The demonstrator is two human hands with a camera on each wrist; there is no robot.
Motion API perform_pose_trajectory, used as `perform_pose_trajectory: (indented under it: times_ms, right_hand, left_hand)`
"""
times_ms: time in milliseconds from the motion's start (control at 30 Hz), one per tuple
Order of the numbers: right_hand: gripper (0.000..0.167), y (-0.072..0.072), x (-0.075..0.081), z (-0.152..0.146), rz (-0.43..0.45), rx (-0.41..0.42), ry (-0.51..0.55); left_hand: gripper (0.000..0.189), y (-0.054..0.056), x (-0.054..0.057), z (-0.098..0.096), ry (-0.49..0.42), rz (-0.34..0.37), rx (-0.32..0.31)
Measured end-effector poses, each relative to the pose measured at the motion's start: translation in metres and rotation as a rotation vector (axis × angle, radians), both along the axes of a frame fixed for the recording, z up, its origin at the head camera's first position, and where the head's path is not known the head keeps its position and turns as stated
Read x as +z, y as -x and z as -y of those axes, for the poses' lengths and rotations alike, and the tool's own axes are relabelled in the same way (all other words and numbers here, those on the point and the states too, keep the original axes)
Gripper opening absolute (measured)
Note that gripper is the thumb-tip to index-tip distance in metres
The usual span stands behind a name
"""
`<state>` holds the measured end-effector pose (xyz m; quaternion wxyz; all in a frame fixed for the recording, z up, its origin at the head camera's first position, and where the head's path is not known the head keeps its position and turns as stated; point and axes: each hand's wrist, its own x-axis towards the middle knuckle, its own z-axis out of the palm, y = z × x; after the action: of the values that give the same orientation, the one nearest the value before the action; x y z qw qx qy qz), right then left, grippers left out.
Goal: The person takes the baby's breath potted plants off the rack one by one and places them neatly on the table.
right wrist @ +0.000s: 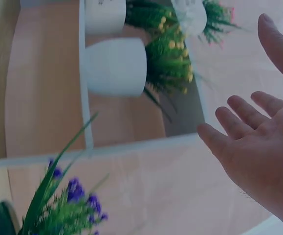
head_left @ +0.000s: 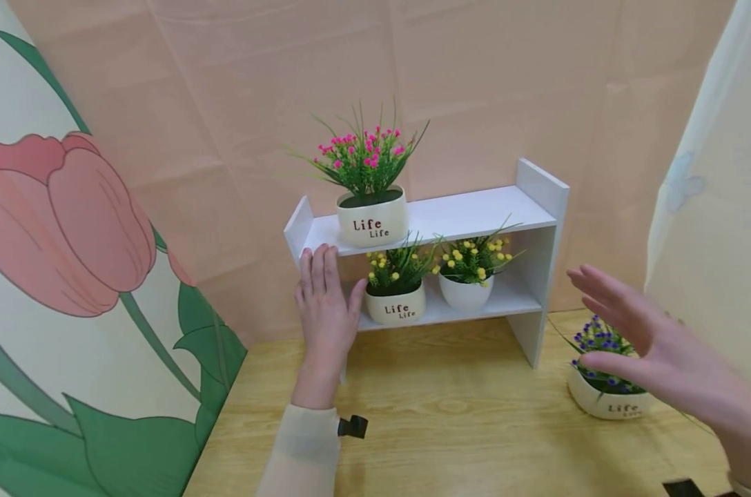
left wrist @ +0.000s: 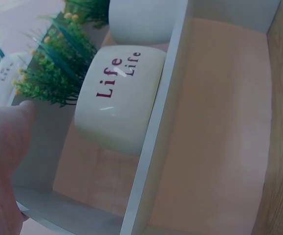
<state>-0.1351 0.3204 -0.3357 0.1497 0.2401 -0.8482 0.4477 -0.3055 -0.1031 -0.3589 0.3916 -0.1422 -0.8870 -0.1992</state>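
Note:
My left hand [head_left: 327, 304] rests with straight fingers at the left end of a white two-tier shelf [head_left: 481, 210], its fingertips at the upper board's front edge. Beside its thumb, on the lower board, stands an oval "Life" pot with yellow flowers [head_left: 396, 307]. A rounder white pot with yellow flowers [head_left: 465, 291] is to the right of that one. Above them, a "Life" pot with pink flowers [head_left: 373, 219] sits on the top board. My right hand [head_left: 655, 345], fingers spread and holding nothing, hovers right of the shelf, overlapping a "Life" pot with purple flowers [head_left: 605, 400] in the head view.
The shelf stands on a wood-grain table [head_left: 437, 414] against a pinkish cloth backdrop [head_left: 276, 103]. On the left hangs a panel printed with large tulips [head_left: 71, 221]. A pale curtain-like sheet [head_left: 717, 207] borders the right side.

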Motion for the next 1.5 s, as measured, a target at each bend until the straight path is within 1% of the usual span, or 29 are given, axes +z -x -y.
perform_pose_trajectory:
  times_ms: [200, 333, 533, 667, 700, 833, 933, 1067, 1167, 1333, 1500]
  right_hand:
    - [0.109, 0.006, 0.017, 0.022, -0.001, 0.036, -0.002]
    - [0.109, 0.014, 0.028, 0.037, -0.045, 0.068, 0.002]
    - [0.108, 0.025, 0.051, 0.061, -0.132, 0.105, -0.024]
    - [0.104, 0.034, 0.065, 0.076, -0.147, 0.101, -0.021]
    - [0.103, 0.037, 0.069, 0.079, -0.141, 0.093, -0.023]
    - [0.098, 0.046, 0.084, 0.09, -0.071, 0.045, -0.031]
    - [0.095, 0.054, 0.095, 0.096, -0.029, 0.04, -0.038]
    - [0.092, 0.068, 0.106, 0.105, -0.047, 0.068, -0.029]
    - [0.089, 0.078, 0.112, 0.111, -0.059, 0.068, -0.018]
    - [0.088, 0.094, 0.122, 0.12, -0.045, 0.037, -0.043]
    - [0.088, 0.109, 0.126, 0.127, -0.017, 0.017, -0.055]
  left_hand:
    - [0.081, -0.002, 0.001, -0.001, -0.008, 0.016, 0.005]
    - [0.081, -0.001, 0.001, -0.002, -0.017, 0.027, 0.004]
    - [0.082, 0.001, 0.0, -0.001, -0.016, 0.012, 0.004]
    - [0.081, 0.0, 0.0, -0.001, -0.021, 0.008, 0.003]
    - [0.081, -0.001, 0.0, -0.001, -0.021, 0.009, 0.003]
    - [0.081, -0.001, 0.0, -0.001, -0.016, 0.014, 0.008]
    - [0.08, -0.002, 0.0, -0.002, -0.007, 0.01, 0.013]
    - [0.08, -0.002, 0.0, -0.002, -0.008, 0.004, 0.007]
    - [0.079, -0.001, -0.001, -0.002, -0.008, -0.004, 0.004]
    - [0.079, -0.001, -0.001, -0.001, -0.012, -0.021, 0.0]
    - [0.079, -0.001, -0.001, -0.001, -0.006, -0.022, 0.003]
